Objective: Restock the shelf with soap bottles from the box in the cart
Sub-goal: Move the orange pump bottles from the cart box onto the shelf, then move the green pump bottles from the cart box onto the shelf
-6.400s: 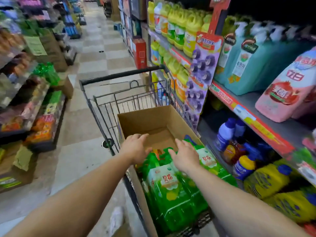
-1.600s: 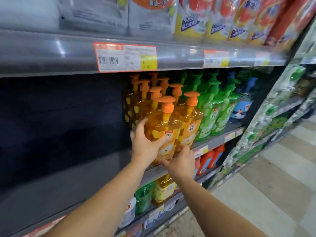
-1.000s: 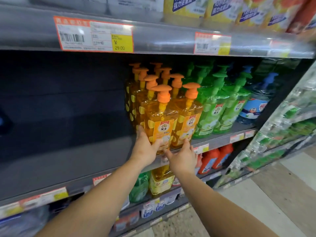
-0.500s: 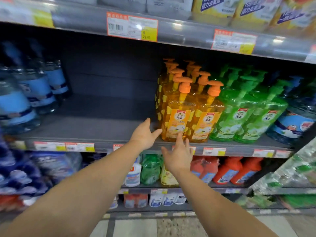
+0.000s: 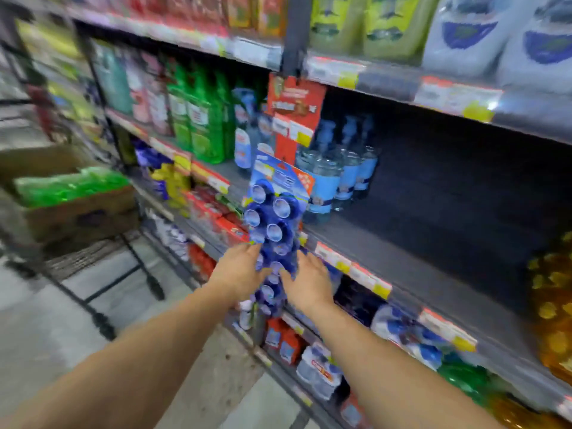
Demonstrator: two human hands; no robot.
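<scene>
Bare skin, both hands: the left hand and the right hand are hanging in front of the shelving with fingers loosely extended, holding nothing, one on each side of a hanging strip of blue blister packs; whether either is actually touching the strip is hard to tell through the motion blur. Change since half a second ago: the hands are no longer reaching at the orange pump bottles, which are now sitting at the far right edge of the view, and the view is swinging left towards the cart. Meaning for the task, as a judgement: one placement is finished and the person is turning back for another load. The gap on the shelf is lying just right of the hands, between the clear blue-labelled bottles and the orange row, and is still largely bare. Task item: the green soap bottles are showing as a blurred green mass in the cardboard box, riding in the cart, well apart from both hands, up and to the left. Next reach is probably leftward across the aisle edge.
</scene>
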